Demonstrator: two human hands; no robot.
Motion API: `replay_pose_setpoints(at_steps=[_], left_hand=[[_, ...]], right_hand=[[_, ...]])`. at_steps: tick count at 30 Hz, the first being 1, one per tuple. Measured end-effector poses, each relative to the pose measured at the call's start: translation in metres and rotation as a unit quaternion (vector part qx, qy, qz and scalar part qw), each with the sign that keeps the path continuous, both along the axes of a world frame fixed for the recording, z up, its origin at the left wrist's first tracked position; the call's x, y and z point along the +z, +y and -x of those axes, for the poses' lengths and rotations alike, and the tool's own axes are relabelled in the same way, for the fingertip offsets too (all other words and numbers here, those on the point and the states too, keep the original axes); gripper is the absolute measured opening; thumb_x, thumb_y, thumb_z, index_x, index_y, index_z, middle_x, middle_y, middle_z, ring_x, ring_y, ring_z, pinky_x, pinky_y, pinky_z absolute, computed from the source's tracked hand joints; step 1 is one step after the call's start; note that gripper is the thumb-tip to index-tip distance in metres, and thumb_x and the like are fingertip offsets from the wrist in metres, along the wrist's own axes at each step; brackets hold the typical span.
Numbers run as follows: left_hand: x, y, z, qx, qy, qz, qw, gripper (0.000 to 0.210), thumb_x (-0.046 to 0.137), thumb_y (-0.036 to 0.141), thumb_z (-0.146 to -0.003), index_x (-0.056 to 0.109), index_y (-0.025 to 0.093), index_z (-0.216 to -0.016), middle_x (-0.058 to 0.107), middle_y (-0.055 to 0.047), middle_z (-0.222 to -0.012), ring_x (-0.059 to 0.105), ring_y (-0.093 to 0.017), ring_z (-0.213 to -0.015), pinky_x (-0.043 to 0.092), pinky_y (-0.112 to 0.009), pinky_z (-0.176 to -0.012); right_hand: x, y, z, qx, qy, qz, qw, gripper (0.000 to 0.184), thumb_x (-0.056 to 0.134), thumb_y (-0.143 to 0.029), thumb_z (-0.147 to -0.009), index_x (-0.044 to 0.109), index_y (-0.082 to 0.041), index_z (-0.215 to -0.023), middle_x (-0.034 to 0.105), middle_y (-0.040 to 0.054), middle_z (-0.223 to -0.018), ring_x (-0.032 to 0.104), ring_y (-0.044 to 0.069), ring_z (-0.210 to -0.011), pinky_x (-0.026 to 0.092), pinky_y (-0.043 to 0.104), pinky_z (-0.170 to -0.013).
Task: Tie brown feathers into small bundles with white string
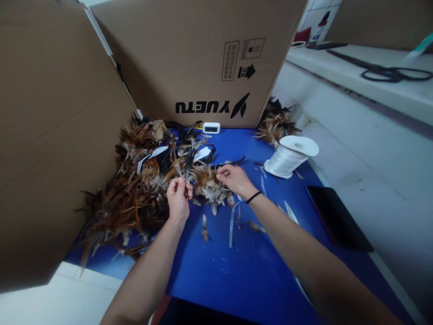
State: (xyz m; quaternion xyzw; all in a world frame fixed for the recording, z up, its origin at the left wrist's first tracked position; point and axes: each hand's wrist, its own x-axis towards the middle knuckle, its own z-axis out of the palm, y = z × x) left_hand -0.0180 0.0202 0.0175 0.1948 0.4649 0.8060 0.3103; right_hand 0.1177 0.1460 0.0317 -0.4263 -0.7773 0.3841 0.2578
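My left hand is closed in a pinch around the base of a brown and grey feather, which points up from the fingertips. To its right, my right hand has thumb and forefinger together at the edge of a pile of tan and grey feathers. Whatever those fingers may hold is too small to make out. A large heap of brown and black feathers spreads over the blue table to the left. White paper strips lie among the feathers.
Cardboard panels stand behind and to the left. On the blue table are a white spool of ribbon, a dark phone or tablet, a small white digital display and a clear strip. Black scissors rest on the ledge.
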Motion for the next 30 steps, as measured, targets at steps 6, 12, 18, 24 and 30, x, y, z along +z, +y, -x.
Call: replay_pose_setpoints(at_steps=[6, 12, 18, 24, 30], left_hand=[[-0.006, 0.002, 0.0, -0.014, 0.02, 0.016, 1.0, 0.03, 0.067, 0.041, -0.074, 0.05, 0.016, -0.072, 0.055, 0.004, -0.055, 0.044, -0.004, -0.04, 0.03, -0.016, -0.038], [-0.006, 0.002, 0.001, -0.01, 0.028, 0.015, 0.999, 0.029, 0.066, 0.041, -0.075, 0.05, 0.016, -0.074, 0.055, 0.003, -0.054, 0.044, -0.005, -0.04, 0.03, -0.016, -0.037], [-0.004, 0.002, 0.0, -0.002, 0.032, 0.016, 0.999, 0.03, 0.066, 0.042, -0.074, 0.051, 0.017, -0.074, 0.055, 0.003, -0.054, 0.044, -0.005, -0.039, 0.03, -0.015, -0.037], [-0.005, 0.002, 0.001, -0.002, 0.025, 0.014, 1.0, 0.029, 0.066, 0.041, -0.074, 0.05, 0.017, -0.073, 0.055, 0.003, -0.054, 0.044, -0.005, -0.039, 0.03, -0.016, -0.037], [-0.005, 0.002, 0.001, -0.006, 0.027, 0.021, 0.999, 0.029, 0.066, 0.041, -0.074, 0.05, 0.017, -0.073, 0.055, 0.004, -0.054, 0.044, -0.005, -0.039, 0.03, -0.015, -0.037]], right_hand=[[0.012, -0.043, 0.0, 0.04, -0.154, -0.116, 0.98, 0.033, 0.058, -0.05, -0.073, 0.061, -0.02, -0.087, 0.067, 0.006, -0.082, 0.062, 0.02, -0.073, 0.043, 0.029, -0.062], [0.006, -0.044, 0.005, 0.037, -0.237, -0.103, 0.965, 0.03, 0.057, -0.023, -0.072, 0.058, -0.018, -0.102, 0.067, 0.0092, -0.086, 0.063, 0.022, -0.077, 0.043, 0.029, -0.065], [0.005, -0.03, 0.004, 0.027, 0.045, 0.198, 0.979, 0.015, 0.058, -0.013, -0.066, 0.056, -0.017, -0.081, 0.055, -0.0035, -0.051, 0.053, 0.012, -0.048, 0.042, 0.023, -0.048], [-0.003, -0.026, 0.003, 0.025, 0.102, 0.268, 0.958, 0.011, 0.054, -0.012, -0.068, 0.055, -0.017, -0.078, 0.057, -0.0014, -0.06, 0.054, 0.012, -0.049, 0.043, 0.022, -0.046], [0.001, -0.017, -0.009, 0.007, 0.042, 0.135, 0.99, 0.011, 0.056, -0.025, -0.076, 0.059, -0.017, -0.071, 0.059, 0.0007, -0.066, 0.055, 0.012, -0.059, 0.045, 0.022, -0.052]])
